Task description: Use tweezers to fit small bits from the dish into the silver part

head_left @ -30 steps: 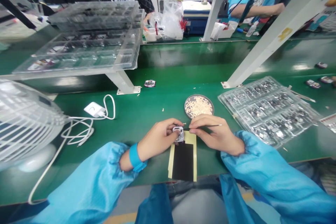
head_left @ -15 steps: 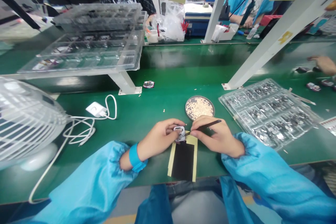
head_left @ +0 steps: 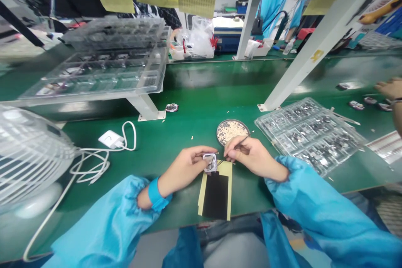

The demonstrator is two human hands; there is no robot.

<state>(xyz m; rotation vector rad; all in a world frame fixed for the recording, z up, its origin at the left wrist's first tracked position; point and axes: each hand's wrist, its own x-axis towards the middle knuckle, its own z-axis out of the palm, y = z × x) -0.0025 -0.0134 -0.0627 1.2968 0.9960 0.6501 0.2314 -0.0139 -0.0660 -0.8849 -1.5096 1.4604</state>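
Part: small square part (head_left: 210, 162), pale frame with dark fittings inside; held just above the near edge of the bench (head_left: 188, 130), over the far end of a yellow-edged black sheet (head_left: 216, 194).
Left hand: my left hand (head_left: 185, 167) is closed on the part, thumb and fingertips pinching its outer edges, face turned up toward me.
Right hand: my right hand (head_left: 248, 155) is closed around thin tweezers (head_left: 234, 147), held like a pen; the tips reach the right side of the part.
Handling (judged): light and stiff, likely fragile at the inner fittings; I would grip the rim only and keep fingers off the face. Smooth frame, so it may slip if the pinch loosens.
Tweezers (judged): fine tips, little force needed; too much pressure could scratch or flick something loose.
Dish: round dish (head_left: 232, 130) of tiny pale pieces just beyond my right hand; easily scattered.
Right tray: clear tray (head_left: 309, 132) of small parts to the right, near my right sleeve.
Far left: stacked clear trays (head_left: 103, 67) on a raised shelf; white fan (head_left: 28, 155) near left; charger with coiled white cable (head_left: 108, 142) between fan and hands.
Surface: green mat, smooth and glossy, a few crumbs of debris.
Room: white slanted posts; another person's hand (head_left: 389, 88) far right by loose parts; a person in blue at a far station.
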